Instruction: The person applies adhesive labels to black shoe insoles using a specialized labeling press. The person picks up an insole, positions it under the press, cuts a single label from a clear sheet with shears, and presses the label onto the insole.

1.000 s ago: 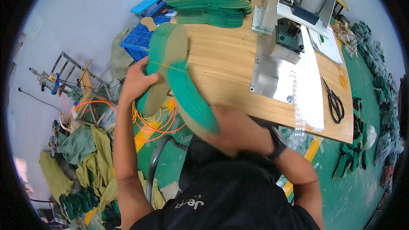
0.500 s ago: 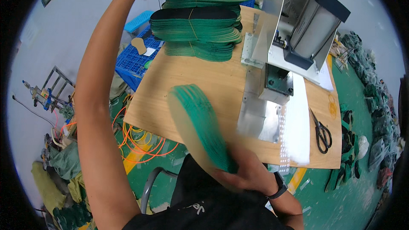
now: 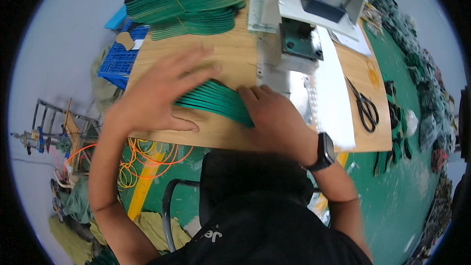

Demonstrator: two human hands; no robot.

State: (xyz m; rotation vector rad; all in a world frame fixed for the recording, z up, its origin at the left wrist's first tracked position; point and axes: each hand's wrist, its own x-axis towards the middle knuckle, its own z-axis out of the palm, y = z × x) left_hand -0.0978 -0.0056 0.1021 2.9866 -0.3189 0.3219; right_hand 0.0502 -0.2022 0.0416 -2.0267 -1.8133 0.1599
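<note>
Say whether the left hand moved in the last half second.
Yes: the left hand has come down the view, from above the blue crate to its lower right.

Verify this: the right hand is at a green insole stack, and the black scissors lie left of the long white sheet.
No: the head view shows the black scissors lying right of the long white sheet. The right hand is at a green insole stack.

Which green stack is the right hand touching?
The small green stack, whose right end the right hand covers; the other green stacks sit piled farther back on the table, untouched.
</note>
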